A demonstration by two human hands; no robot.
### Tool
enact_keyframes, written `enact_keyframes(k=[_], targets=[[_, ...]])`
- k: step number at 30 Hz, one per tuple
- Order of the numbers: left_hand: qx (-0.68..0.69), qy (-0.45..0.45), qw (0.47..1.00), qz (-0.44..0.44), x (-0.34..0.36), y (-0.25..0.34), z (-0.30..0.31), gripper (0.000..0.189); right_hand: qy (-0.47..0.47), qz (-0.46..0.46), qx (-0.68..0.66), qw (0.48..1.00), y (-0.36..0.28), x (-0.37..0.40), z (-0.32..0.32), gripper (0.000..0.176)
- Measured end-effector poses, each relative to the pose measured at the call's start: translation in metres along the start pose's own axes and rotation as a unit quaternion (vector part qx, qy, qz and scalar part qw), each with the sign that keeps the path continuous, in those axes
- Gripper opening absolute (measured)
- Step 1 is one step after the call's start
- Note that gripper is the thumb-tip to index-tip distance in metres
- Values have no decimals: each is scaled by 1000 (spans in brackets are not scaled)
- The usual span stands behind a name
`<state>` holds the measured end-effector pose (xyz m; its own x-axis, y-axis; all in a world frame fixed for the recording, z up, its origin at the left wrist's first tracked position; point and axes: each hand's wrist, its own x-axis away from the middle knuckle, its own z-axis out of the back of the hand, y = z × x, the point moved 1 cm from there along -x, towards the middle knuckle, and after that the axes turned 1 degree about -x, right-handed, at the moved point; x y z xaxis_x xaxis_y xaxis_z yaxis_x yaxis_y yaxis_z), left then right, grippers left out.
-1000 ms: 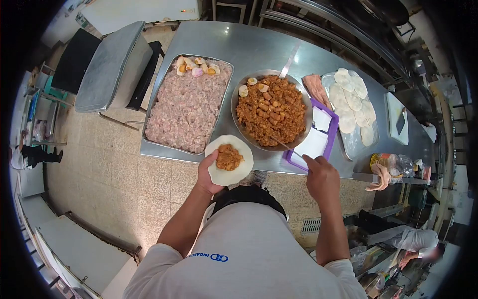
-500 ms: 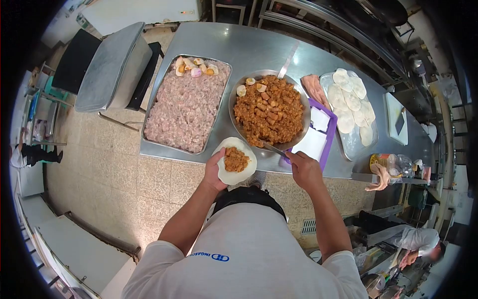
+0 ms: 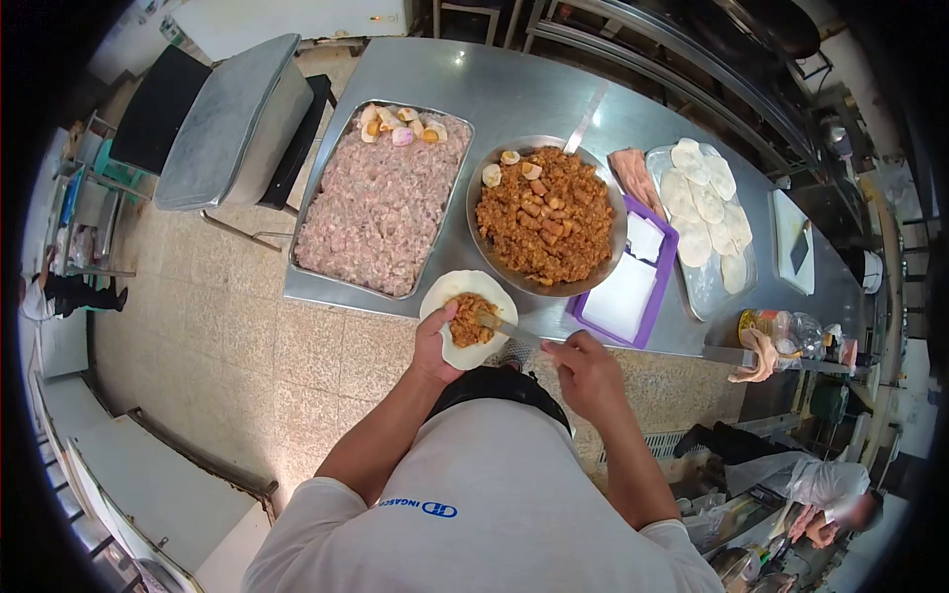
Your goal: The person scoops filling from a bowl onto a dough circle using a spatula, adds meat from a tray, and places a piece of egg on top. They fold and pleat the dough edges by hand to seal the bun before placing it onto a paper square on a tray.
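My left hand (image 3: 432,346) holds a pale round dough wrapper (image 3: 501,298) from its left edge, just off the table's front edge. Brown chunky filling (image 3: 463,322) sits in the middle of the wrapper. With my right hand (image 3: 587,374) I grip a flat metal spatula (image 3: 516,331), its blade tip touching the filling. Beyond my hands stands a wide metal bowl (image 3: 621,242) of brown meat filling (image 3: 544,242), with pieces of egg on its far left side. To the left is a metal tray of pale minced meat (image 3: 371,212), topped with egg pieces (image 3: 403,127) at its far end.
Right of the bowl lies a purple tray (image 3: 663,282) with white sheets. Past it a metal tray (image 3: 704,298) bears several dough rounds (image 3: 704,203). Farther right are a white cutting board (image 3: 788,275) with a knife, an oil bottle (image 3: 781,328) and another person (image 3: 825,482).
My right hand has brought the spatula from the bowl's near rim left to the wrapper, its blade now on the filling. My left hand still holds the wrapper; the view has shifted slightly.
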<state>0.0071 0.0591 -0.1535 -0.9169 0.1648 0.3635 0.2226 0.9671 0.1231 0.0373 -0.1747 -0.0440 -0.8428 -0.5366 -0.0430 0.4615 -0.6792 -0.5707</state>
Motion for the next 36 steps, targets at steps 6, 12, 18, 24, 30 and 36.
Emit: enact_keyframes(k=[6,12,18,24,30,36], targets=[[8,3,1000,-17,-4,3,-12,53,17,-19,7,1000,-17,-6,10,29],[15,-1,999,-30,6,14,4,55,-8,-41,92,995,-2,-24,46,37],[-90,-37,994,44,14,25,10,69,-29,-79,186,979,44,-42,20,35],[-103,-73,989,77,7,30,4,73,-62,-55,147,986,38,-44,25,33],[15,-99,992,82,1,22,10,66,20,-62,140,988,48,-54,6,32],[11,-33,998,60,-18,9,28,60,-23,-18,94,995,51,-55,7,31]])
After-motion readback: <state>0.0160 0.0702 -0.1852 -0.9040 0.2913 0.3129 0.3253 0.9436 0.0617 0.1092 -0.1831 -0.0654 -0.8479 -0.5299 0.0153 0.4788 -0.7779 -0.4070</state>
